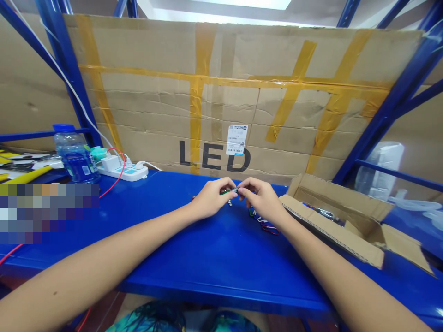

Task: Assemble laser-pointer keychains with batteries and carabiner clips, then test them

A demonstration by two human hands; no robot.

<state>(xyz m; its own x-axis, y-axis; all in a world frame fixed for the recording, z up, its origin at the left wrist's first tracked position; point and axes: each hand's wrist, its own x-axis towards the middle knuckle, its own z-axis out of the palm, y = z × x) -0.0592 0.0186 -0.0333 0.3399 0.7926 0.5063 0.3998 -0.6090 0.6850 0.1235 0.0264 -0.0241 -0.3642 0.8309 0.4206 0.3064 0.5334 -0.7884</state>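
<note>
My left hand (211,198) pinches a slim green piece (225,191), which looks like a carabiner. At its right end, my right hand (258,196) has thumb and fingertips closed on a small dark part too small to name. Both hands meet just above the blue table. Small silvery bits (230,202) show beneath the fingers. Beside my right wrist lie several small carabiners, among them a red carabiner (269,229) and a silver carabiner (262,220). The fingers partly hide what is between them.
An open cardboard box (332,235) with metal pieces inside stands at the right. At the back left are a white power strip (129,173) and a water bottle (76,157). A red cable (117,180) crosses the left side. A large carton (155,101) closes off the back.
</note>
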